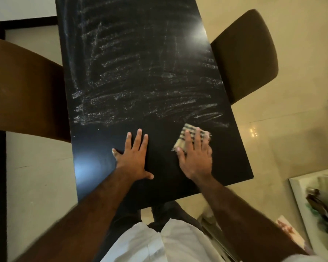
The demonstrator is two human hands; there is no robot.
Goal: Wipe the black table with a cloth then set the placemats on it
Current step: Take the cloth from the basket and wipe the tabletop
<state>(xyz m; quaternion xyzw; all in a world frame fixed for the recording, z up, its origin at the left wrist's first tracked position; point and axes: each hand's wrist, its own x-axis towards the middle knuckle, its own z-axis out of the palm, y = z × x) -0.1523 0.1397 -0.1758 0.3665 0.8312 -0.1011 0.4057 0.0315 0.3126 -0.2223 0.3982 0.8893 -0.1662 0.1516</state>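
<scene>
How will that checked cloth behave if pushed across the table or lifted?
The checked cloth is probably floppy: it lies crumpled with frayed edges under the flat right hand. It looks thin, so likely light. On the glossy black table it should slide easily, though it may bunch unless pressed flat.

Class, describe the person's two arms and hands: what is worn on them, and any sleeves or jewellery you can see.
Both forearms are bare, with no sleeves in view. The left hand and right hand wear no gloves; no rings, watch or bracelets are visible. A white garment shows at the torso.
</scene>
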